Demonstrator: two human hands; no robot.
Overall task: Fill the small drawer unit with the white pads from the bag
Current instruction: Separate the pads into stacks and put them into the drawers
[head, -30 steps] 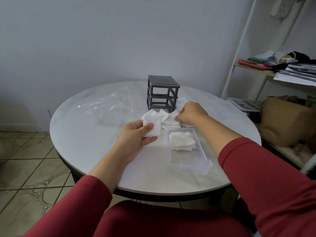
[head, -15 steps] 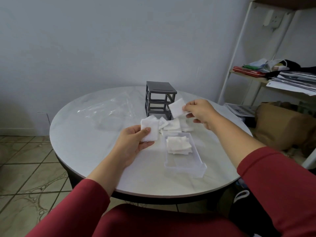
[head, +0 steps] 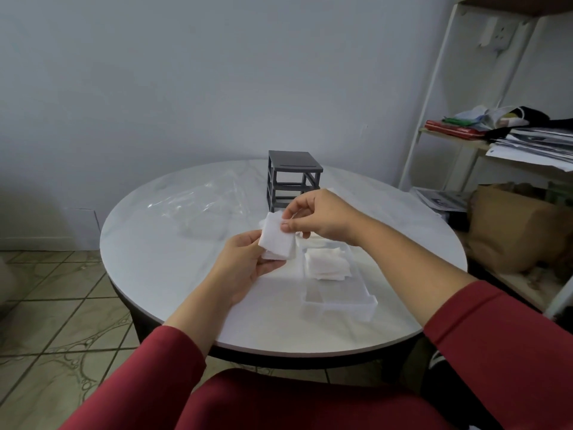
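A dark grey drawer unit [head: 293,178] stands at the back of the round table, its slots without drawers. A clear drawer [head: 336,297] lies on the table to the right of my hands, with a pile of white pads [head: 327,264] in its far half. My left hand [head: 245,265] holds a small stack of white pads [head: 277,242] above the table. My right hand [head: 316,217] pinches the top pad of that stack at its upper edge. More loose pads lie behind my hands, mostly hidden.
A crumpled clear plastic bag [head: 201,209] lies on the white marble table [head: 173,274] to the left of the unit. A white shelf [head: 508,141] with papers and a brown bag [head: 514,225] stand to the right. My red-clad lap is below the table's near edge.
My right hand lifted one pad from the loose pile by the unit and carried it left onto the stack held in my left hand. The view rose a little.
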